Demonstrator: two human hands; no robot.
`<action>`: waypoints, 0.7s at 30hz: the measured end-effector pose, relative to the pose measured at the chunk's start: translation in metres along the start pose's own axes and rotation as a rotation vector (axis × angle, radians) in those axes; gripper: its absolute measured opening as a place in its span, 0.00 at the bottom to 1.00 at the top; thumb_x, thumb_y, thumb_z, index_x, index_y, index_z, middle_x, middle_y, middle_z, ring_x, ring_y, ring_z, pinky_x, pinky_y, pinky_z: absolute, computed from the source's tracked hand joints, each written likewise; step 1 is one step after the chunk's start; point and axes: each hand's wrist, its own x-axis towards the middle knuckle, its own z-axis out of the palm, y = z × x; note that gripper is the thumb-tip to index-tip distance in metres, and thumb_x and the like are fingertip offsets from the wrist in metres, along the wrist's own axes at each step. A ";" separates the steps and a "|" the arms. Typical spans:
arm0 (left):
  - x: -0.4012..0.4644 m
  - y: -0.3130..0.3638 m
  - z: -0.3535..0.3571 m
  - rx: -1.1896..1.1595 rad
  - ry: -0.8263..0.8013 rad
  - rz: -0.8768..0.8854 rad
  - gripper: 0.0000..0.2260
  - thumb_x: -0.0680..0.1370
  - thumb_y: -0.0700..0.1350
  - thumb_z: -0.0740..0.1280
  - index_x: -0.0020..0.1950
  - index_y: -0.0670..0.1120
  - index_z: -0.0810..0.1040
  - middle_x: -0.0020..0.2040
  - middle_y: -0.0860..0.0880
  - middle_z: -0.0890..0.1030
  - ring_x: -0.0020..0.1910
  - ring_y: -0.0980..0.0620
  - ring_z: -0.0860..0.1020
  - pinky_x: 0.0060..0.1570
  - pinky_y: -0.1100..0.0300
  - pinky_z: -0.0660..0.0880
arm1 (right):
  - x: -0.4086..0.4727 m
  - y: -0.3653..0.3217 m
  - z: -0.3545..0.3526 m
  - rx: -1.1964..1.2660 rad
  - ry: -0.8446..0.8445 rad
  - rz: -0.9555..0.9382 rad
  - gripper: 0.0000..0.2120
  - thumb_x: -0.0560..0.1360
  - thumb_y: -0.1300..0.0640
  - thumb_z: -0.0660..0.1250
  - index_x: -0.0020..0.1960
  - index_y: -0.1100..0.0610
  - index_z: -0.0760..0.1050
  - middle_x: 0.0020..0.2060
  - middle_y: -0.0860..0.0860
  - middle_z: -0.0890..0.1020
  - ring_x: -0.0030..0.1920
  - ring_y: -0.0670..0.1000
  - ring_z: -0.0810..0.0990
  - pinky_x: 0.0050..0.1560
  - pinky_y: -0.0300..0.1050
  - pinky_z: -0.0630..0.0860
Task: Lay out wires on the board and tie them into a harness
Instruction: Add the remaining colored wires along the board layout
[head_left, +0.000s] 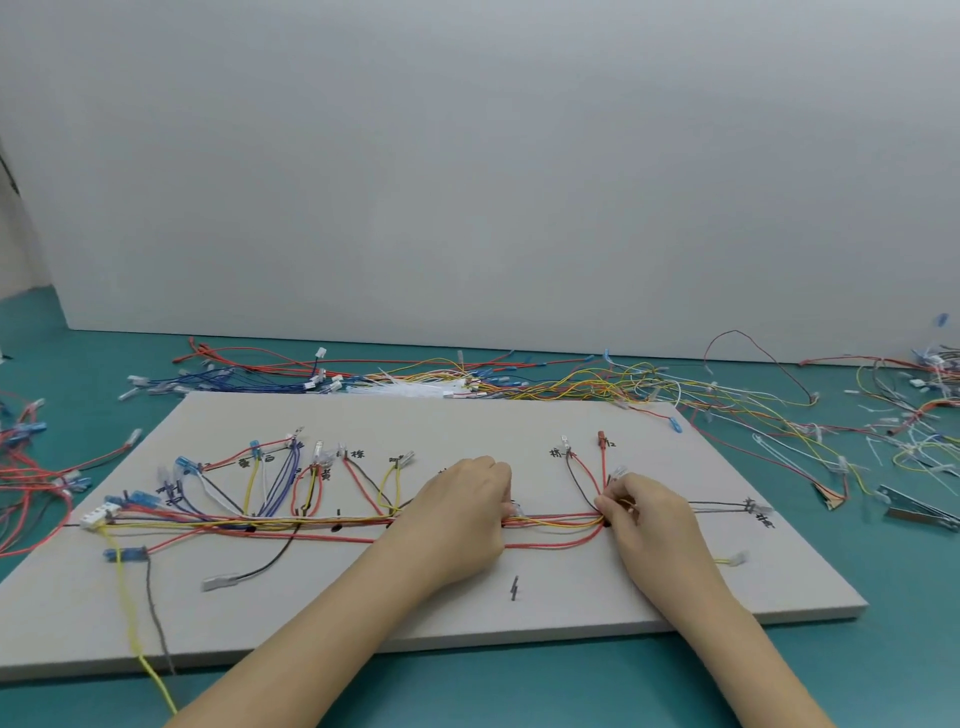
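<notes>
Both hands sit nearest the viewer on the grey board (571, 597): the left hand (457, 512) is curled over the main wire bundle (291, 522) near the middle of the board, its fingers hidden underneath so the exact grip is unclear, while the right hand (641, 512) pinches the same bundle where red and yellow strands fan upward toward two labelled ends. Whether a tie is already between the fingers cannot be told. The likely risk is that the loose red wire (550, 544) sagging below the trunk between the hands gets left out of the tie, or that pulling the bundle tight drags the upper branch ends off their written marks; nothing visible pins those ends down. The long yellow wire (132, 639) and a dark one beside it trail off the board's near edge and could snag on a forearm. Counted: two hands, one board, one trunk, roughly nine or ten branches rising from it, though overlaps make that uncertain. Farther off on the teal desk (883, 675), a metal cutter (917, 506) lies right of the board, and beyond the far edge spare wires (519, 384) lie in uncountable tangles with a white clump, possibly cable ties (423, 387).
</notes>
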 end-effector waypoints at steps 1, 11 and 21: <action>-0.001 -0.001 0.002 -0.013 0.019 0.004 0.05 0.81 0.46 0.60 0.45 0.49 0.67 0.48 0.50 0.74 0.50 0.49 0.72 0.50 0.55 0.70 | 0.001 0.001 -0.003 0.048 0.002 0.013 0.05 0.75 0.63 0.70 0.40 0.58 0.79 0.36 0.46 0.81 0.40 0.46 0.77 0.40 0.37 0.67; -0.006 -0.006 0.008 -0.103 0.152 0.035 0.06 0.79 0.47 0.64 0.43 0.49 0.71 0.42 0.54 0.73 0.44 0.53 0.72 0.45 0.60 0.68 | 0.018 0.045 -0.064 0.190 0.069 0.262 0.07 0.71 0.55 0.73 0.37 0.44 0.83 0.22 0.43 0.69 0.29 0.47 0.68 0.36 0.45 0.64; -0.006 -0.009 0.007 -0.198 0.154 -0.003 0.07 0.78 0.50 0.66 0.42 0.50 0.74 0.40 0.57 0.74 0.41 0.59 0.72 0.41 0.63 0.68 | 0.018 0.079 -0.075 0.261 0.275 0.337 0.06 0.72 0.63 0.71 0.42 0.52 0.83 0.23 0.44 0.66 0.27 0.44 0.65 0.33 0.43 0.63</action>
